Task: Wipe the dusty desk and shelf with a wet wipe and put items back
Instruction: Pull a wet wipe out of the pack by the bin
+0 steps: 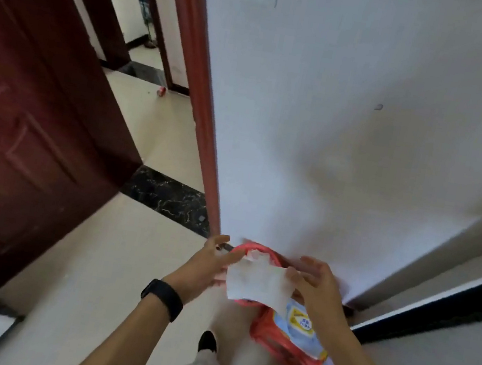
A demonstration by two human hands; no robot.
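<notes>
White, thin and limp, the wet wipe (258, 285) hung stretched between both hands at waist level, in front of the wall (365, 138) and just beside the doorframe (200, 113). Left hand (205, 266) pinched its left edge, thumb over fingers; right hand (316, 284) pinched the right edge, remaining fingers splayed. Both grips were closed on the wipe itself.

Judgement: very light, no stiffness, probably damp and slightly clingy; liable to fold on itself or tear if pulled hard at the corners. Best taken by bunching or folding it into a pad under the flat fingers, not by one corner.

Below the wipe, a wipes packet (302, 326) with blue and yellow print sat inside a red plastic bag (278, 341); how the bag was supported could not be made out. A black wristband (162, 298) sat on the left wrist. Dark red door (31, 135) stood open to the left. Neither desk nor shelf was in view.
</notes>
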